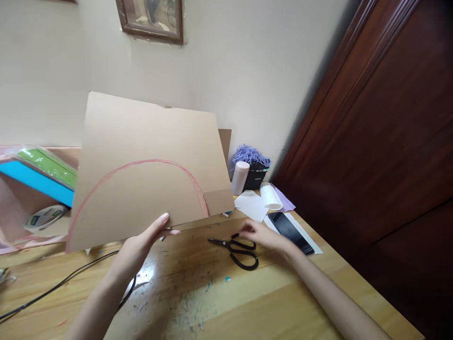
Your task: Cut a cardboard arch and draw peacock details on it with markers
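1. Head view: a cardboard sheet marked with a red arc is held upright above the worktop, pinched at its lower edge by the left hand.
2. Black scissors lying on the worktop are touched by the loosely spread right hand.
3. No writing can be read.

One cardboard sheet, one pair of scissors, one phone, two paper rolls.

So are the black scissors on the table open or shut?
Shut: the scissors lie flat, blades together in one point, the right hand at their handles.
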`<act>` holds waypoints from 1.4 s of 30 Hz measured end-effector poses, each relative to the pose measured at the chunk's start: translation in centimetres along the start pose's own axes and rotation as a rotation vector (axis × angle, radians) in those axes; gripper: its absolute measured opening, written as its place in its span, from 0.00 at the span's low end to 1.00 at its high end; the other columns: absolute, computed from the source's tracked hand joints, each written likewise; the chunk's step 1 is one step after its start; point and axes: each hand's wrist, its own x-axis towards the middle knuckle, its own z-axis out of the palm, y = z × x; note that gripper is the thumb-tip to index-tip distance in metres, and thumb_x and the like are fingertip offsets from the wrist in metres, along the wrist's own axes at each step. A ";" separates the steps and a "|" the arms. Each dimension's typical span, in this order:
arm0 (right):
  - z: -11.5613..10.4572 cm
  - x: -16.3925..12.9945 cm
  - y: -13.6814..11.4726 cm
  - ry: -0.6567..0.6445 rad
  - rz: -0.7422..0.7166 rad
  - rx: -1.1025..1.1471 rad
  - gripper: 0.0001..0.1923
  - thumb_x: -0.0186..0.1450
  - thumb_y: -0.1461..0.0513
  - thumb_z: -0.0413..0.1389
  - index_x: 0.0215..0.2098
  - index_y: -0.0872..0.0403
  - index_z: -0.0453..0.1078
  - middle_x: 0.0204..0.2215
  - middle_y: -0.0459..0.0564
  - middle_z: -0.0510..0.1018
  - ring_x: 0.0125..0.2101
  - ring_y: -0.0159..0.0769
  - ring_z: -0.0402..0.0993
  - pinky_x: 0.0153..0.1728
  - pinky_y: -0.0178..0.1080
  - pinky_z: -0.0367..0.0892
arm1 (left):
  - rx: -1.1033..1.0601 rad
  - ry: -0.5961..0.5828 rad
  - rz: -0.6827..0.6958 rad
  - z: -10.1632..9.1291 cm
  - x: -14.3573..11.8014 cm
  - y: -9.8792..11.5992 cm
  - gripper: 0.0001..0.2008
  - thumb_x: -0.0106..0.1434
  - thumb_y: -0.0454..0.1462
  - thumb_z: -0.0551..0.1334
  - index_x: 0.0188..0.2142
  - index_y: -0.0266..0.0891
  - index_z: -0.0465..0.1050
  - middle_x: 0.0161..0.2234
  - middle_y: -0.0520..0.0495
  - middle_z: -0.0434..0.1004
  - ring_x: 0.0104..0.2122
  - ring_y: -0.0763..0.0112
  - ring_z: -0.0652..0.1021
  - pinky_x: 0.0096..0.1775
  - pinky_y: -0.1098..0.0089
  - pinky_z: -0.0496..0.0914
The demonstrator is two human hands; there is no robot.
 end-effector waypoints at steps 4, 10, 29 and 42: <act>4.5 -3.7 -1.6 0.049 -0.237 -0.202 0.11 0.52 0.64 0.55 0.35 0.57 0.66 0.38 0.57 0.73 0.40 0.44 0.70 0.40 0.41 0.64 | 0.100 -0.143 -0.071 1.1 0.1 -0.7 0.24 0.52 0.56 0.60 0.37 0.42 0.79 0.42 0.44 0.79 0.57 0.55 0.64 0.59 0.57 0.52; 5.7 -3.6 -0.8 0.099 -0.097 0.123 0.08 0.55 0.61 0.54 0.32 0.53 0.60 0.24 0.45 0.70 0.25 0.35 0.68 0.27 0.36 0.62 | -0.009 -0.186 -0.035 2.6 1.2 -2.5 0.25 0.53 0.56 0.59 0.38 0.40 0.79 0.41 0.43 0.79 0.57 0.59 0.65 0.60 0.60 0.50; 4.5 -5.4 -1.8 -0.548 -0.247 1.012 0.46 0.47 0.29 0.41 0.39 0.59 0.67 0.24 0.48 0.67 0.22 0.34 0.69 0.28 0.42 0.69 | 0.225 -0.386 0.055 5.3 -1.5 -2.5 0.20 0.55 0.54 0.58 0.27 0.44 0.81 0.43 0.47 0.78 0.52 0.54 0.71 0.59 0.59 0.54; 2.4 -5.7 -0.9 -0.792 -0.156 0.939 0.49 0.50 0.29 0.28 0.35 0.61 0.67 0.19 0.46 0.66 0.15 0.31 0.68 0.21 0.40 0.71 | 0.197 -0.353 -0.007 4.6 -0.3 -2.4 0.22 0.56 0.53 0.57 0.32 0.40 0.80 0.39 0.44 0.80 0.55 0.55 0.67 0.60 0.59 0.51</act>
